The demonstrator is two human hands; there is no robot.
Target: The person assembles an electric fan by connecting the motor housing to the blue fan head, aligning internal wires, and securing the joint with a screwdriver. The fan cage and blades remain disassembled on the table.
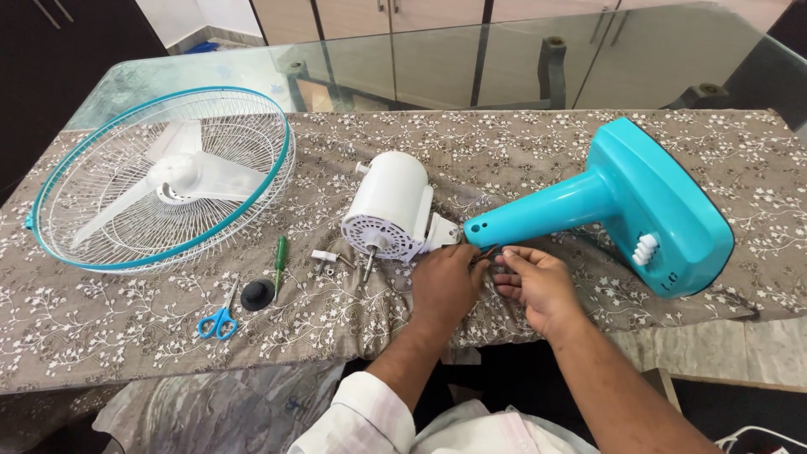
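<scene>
Wires (490, 256): dark, pinched between your fingertips below the open end of the turquoise fan stand (622, 206), beside the white motor housing (391, 206).
Your left hand (444, 284): curled on the wires.
Your right hand (538, 282): likewise gripping them.
Status: fan dismantled; motor off the stand, not yet joined.
Apart, left: guard with blades (164, 176), green screwdriver (280, 262), black cap (257, 294), blue scissors (218, 321).
</scene>
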